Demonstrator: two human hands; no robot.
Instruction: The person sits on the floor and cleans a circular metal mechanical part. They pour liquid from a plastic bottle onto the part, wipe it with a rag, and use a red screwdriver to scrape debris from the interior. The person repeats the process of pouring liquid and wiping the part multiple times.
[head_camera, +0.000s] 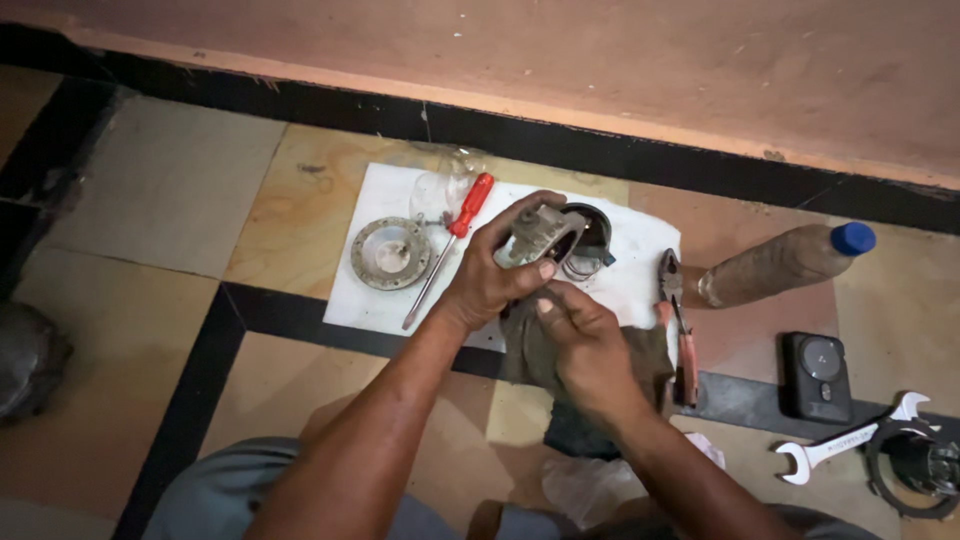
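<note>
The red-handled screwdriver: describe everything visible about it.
The red-handled screwdriver has a translucent red plastic handle and a slim, bare metal shaft. It lies flat and slanted on the white sheet, handle up toward the wall, tip down near the sheet's front edge. It sits between the round metal disc and the left hand; whether the hand touches it is unclear.

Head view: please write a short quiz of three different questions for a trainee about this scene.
1. True or false: the left hand holds a grey metal part.
2. Which tool lies left of that hand on the white sheet? A) red-handled screwdriver B) hammer C) saw
3. Fill in: the right hand presses a dirty ___.

Key: 1 true; 2 A; 3 rag.
</note>
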